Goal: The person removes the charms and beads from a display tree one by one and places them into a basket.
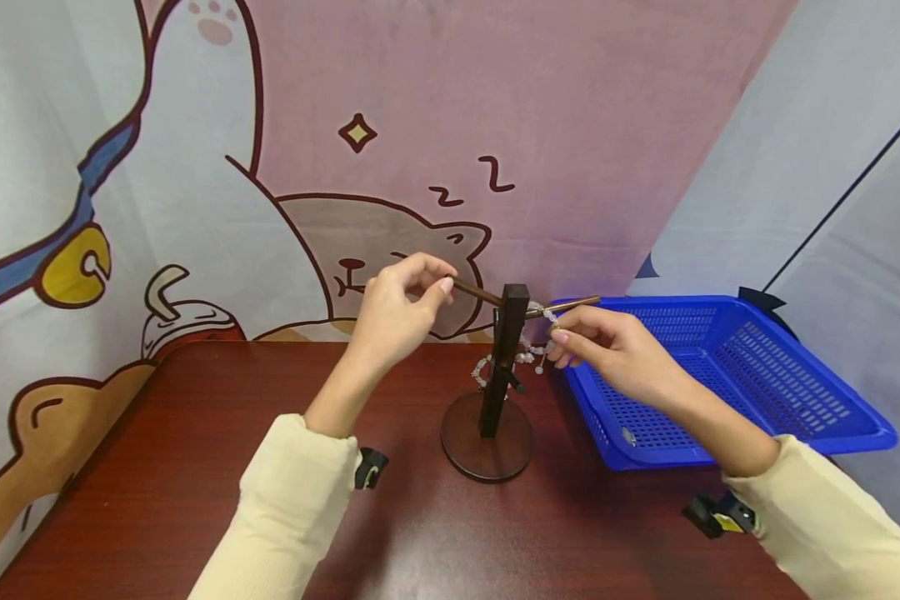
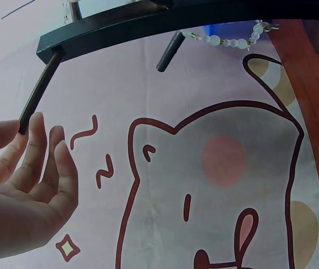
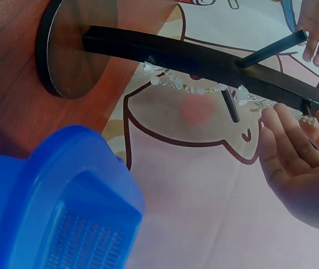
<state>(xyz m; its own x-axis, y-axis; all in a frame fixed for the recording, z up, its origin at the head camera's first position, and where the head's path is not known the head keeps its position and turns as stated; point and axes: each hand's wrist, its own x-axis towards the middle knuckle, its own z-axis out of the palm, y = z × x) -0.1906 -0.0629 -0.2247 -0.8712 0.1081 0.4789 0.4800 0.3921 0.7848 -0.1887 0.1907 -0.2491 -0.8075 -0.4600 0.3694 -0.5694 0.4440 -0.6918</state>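
Observation:
A dark wooden stand (image 1: pixel 506 358) with a round base (image 1: pixel 465 442) and several pegs stands upright on the table. My left hand (image 1: pixel 401 308) pinches the tip of its upper left peg (image 2: pixel 39 92) between thumb and fingers. At the upper right peg (image 1: pixel 581 303), my right hand (image 1: pixel 615 346) pinches part of a pale beaded bracelet (image 1: pixel 547 315) that loops by that peg. Another pale beaded bracelet (image 3: pixel 193 88) hangs lower on the stand, away from both hands. Fingers partly hide where the upper bracelet meets the peg.
A blue perforated plastic basket (image 1: pixel 877 433) stands right of the stand, beneath my right forearm. A small pale item (image 1: pixel 628 436) shows at its near left corner. Behind the reddish-brown table (image 1: pixel 195 467) hangs a cloth (image 1: pixel 607 125) printed with cartoon animals.

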